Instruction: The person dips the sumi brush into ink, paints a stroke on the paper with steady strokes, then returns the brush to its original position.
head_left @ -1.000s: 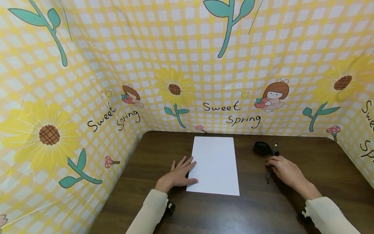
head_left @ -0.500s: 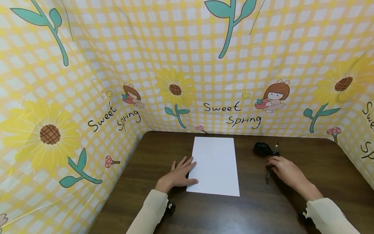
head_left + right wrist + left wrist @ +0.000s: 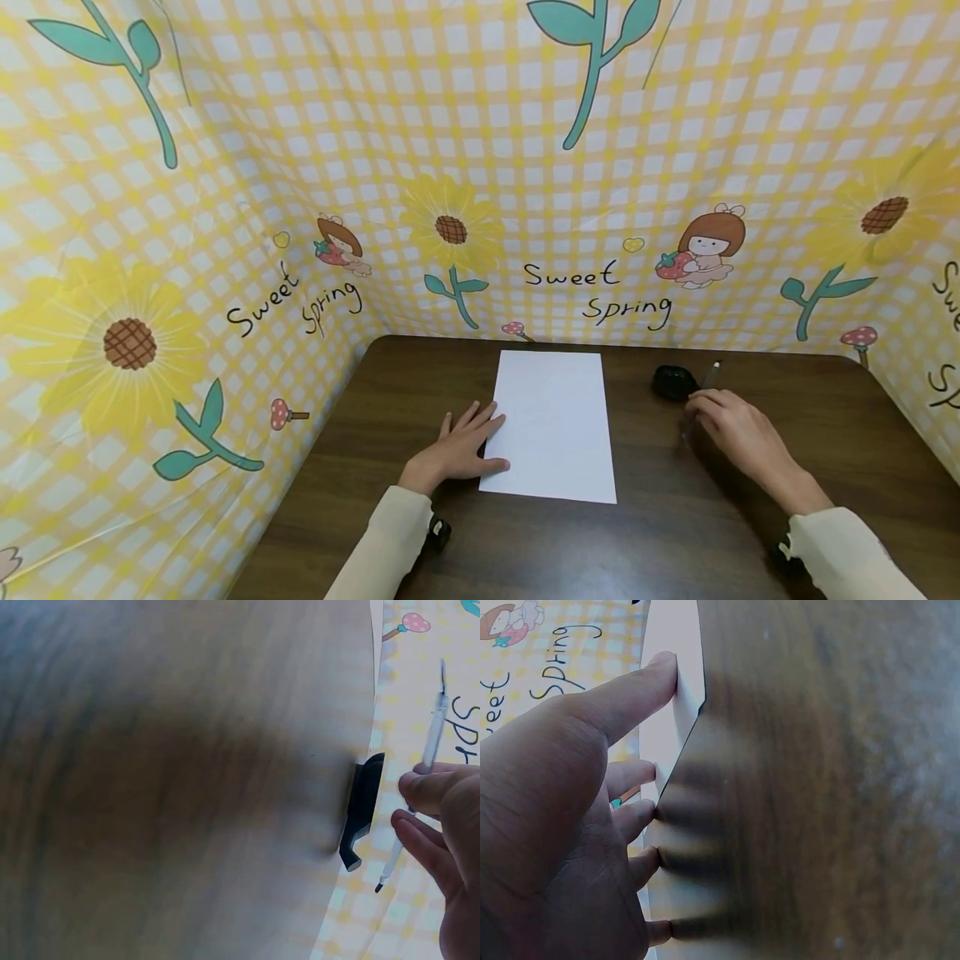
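A white sheet of paper (image 3: 555, 425) lies on the brown table. My left hand (image 3: 453, 454) rests along its left edge with fingers spread; the thumb (image 3: 641, 690) touches the paper in the left wrist view. Over on the right, my right hand (image 3: 738, 433) pinches a slim brush (image 3: 435, 731) between thumb and fingertips. The brush has a pale shaft, a dark tip at one end and a thin loop at the other. Just beyond that hand sits a small black dish-like object (image 3: 672, 382); in the right wrist view it shows a handle-like end. The brush appears lifted off it.
Yellow checked cloth (image 3: 562, 192) with printed flowers and lettering rises behind the table (image 3: 555, 550) and along both sides. Bare tabletop lies between the paper and the black object. Each wrist wears a small dark device.
The brush has risen slightly with my right hand, and its near end is now blurred and higher. My left hand, the paper and the black object stay put.
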Available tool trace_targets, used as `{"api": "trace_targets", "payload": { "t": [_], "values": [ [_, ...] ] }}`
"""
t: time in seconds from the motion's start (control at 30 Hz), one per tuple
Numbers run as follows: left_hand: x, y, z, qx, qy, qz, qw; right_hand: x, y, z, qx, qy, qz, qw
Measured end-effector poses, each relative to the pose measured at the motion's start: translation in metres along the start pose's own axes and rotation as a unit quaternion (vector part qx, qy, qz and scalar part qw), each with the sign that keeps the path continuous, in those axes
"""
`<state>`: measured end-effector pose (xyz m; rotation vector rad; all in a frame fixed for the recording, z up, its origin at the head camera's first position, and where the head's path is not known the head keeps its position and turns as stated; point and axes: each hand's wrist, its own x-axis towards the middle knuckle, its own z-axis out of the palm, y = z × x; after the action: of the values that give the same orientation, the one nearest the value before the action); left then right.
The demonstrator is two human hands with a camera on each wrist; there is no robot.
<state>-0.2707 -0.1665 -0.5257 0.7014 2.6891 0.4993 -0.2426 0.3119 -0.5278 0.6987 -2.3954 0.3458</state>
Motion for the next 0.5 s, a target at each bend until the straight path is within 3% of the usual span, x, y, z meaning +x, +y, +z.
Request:
{"api": "trace_targets", "payload": {
  "t": [0.5],
  "values": [
    [0.000,0.000,0.000,0.003,-0.001,0.001,1.0000,0.017,-0.007,-0.018,-0.012,0.097,-0.029,0.995]
  ]
}}
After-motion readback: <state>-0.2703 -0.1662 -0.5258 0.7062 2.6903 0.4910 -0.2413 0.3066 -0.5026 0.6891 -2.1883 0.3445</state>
